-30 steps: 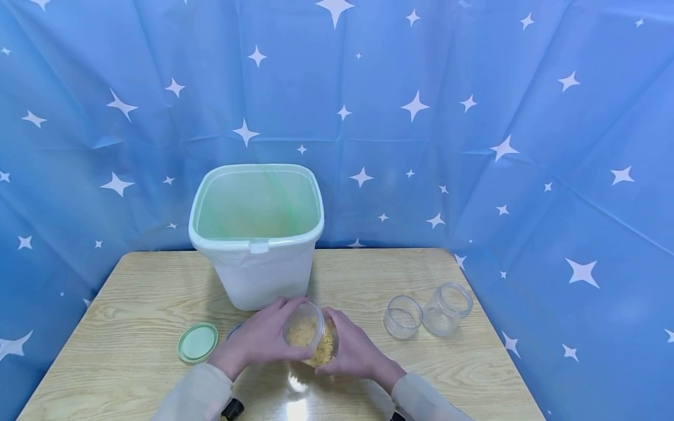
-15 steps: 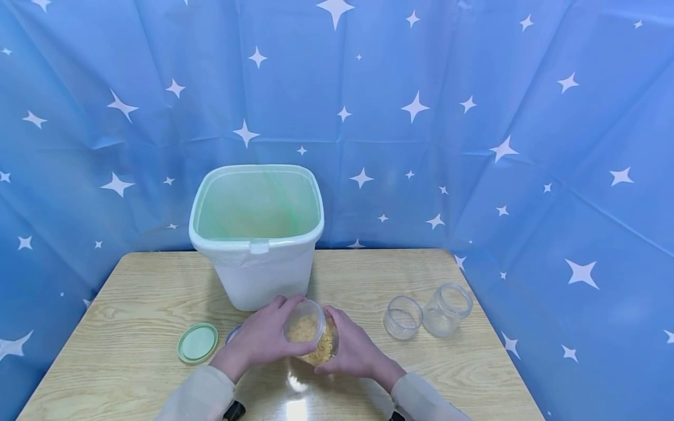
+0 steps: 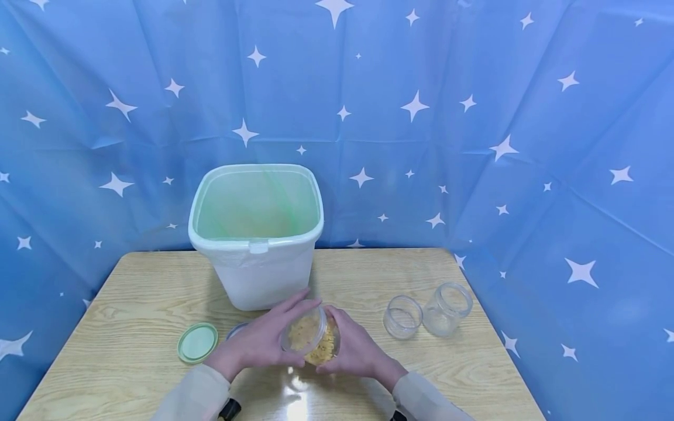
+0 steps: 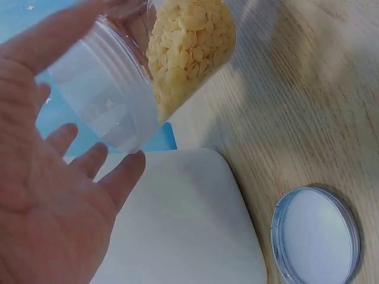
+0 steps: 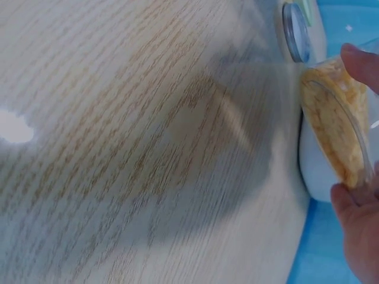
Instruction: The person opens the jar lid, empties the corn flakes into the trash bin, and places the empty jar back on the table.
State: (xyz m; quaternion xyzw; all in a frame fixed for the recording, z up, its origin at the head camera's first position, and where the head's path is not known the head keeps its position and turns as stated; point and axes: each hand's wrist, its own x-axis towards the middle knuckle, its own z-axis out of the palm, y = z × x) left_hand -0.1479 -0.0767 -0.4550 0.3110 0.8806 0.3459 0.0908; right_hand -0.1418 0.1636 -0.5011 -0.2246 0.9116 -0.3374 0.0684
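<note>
Both hands are at a clear jar of small pale-yellow flat pieces, tilted with its lidded end to the left. My right hand grips the jar body, thumb and fingers on opposite sides of its base in the right wrist view. Spread around the clear lid, my left hand has its thumb on one side and fingers on the other. One fingertip is right at the lid's edge, while the palm and other fingertips stand off it. The jar hangs in front of the white bin.
A green lid lies at the left. Beside it, a metal-rimmed lid is partly hidden by my left hand in the head view. Two clear jars, a short one and a taller one, stand at the right. A starry blue curtain hangs behind.
My left fingers have loosened and reached farther forward over the lid, and that hand has turned slightly. My right hand and the jar stay almost in place.
</note>
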